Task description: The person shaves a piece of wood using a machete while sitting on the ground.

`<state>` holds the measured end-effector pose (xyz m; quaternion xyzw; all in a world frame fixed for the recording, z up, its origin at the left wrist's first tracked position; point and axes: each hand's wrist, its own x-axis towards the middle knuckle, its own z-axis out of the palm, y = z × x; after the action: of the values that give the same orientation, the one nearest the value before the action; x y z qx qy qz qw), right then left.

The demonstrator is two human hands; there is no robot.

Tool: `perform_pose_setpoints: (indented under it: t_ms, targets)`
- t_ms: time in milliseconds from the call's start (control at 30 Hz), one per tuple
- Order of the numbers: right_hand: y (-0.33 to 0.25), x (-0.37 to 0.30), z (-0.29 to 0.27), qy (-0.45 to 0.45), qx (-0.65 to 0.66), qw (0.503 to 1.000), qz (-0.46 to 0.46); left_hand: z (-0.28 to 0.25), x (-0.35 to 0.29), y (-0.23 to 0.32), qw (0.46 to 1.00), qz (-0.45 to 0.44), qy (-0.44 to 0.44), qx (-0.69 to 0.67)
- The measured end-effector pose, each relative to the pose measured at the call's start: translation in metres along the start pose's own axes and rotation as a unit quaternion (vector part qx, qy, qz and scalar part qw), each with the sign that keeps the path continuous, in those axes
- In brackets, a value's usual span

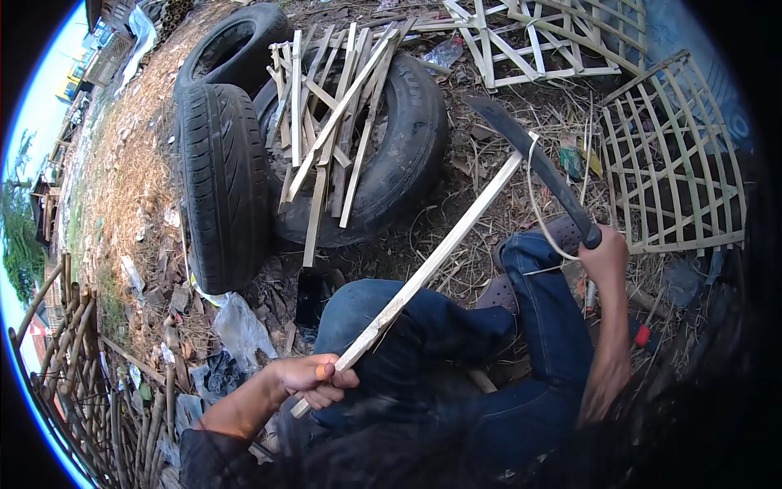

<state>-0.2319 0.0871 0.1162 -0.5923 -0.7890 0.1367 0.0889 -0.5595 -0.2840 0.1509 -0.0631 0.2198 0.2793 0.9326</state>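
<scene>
My left hand (pixel 314 380), with an orange wrap on one finger, is closed round the lower end of a long pale bamboo strip (pixel 436 265). The strip slants up and away to the right across my knee. In my right hand (pixel 604 257) is the dark handle of a machete with a curved blade (pixel 544 169). Its blade points up and left and crosses by the strip's far end; whether it touches the strip I cannot tell. A thin pale sliver (pixel 533 196) curls from that end down toward my right hand.
Loose strips (pixel 338 98) lie heaped on a flat tyre (pixel 407 155). Two more tyres stand at its left, one upright (pixel 224 187). Woven bamboo lattices (pixel 676 155) are at the right and far side. Shavings and plastic scraps (pixel 244 326) litter the ground; bamboo poles (pixel 81 359) stand lower left.
</scene>
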Motion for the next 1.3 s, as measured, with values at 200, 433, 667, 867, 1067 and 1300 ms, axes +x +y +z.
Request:
perform_pose_setpoints:
  t_ms: [200,433,667,867,1067,1300]
  targets:
    - [0.056,0.03,0.018,0.03,0.034,0.992,0.115,-0.005,-0.006,-0.019,0.998,0.022,0.009,0.051]
    - [0.087,-0.03,0.058,-0.05,0.213,0.963,0.161,0.003,0.007,-0.013,0.992,0.059,0.0,0.111]
    - [0.007,-0.082,0.036,-0.115,0.438,0.875,0.169,0.047,0.012,-0.009,0.955,0.057,0.188,0.223]
    - [-0.026,-0.109,0.025,-0.092,0.466,0.88,-0.005,0.086,0.03,-0.013,0.721,0.07,0.412,0.552]
    - [-0.066,-0.139,0.024,-0.108,0.372,0.912,-0.133,0.118,0.031,-0.017,0.477,0.015,0.588,0.653]
    - [-0.108,-0.148,0.037,-0.152,0.287,0.924,-0.201,0.083,0.03,-0.033,0.361,0.101,0.58,0.723]
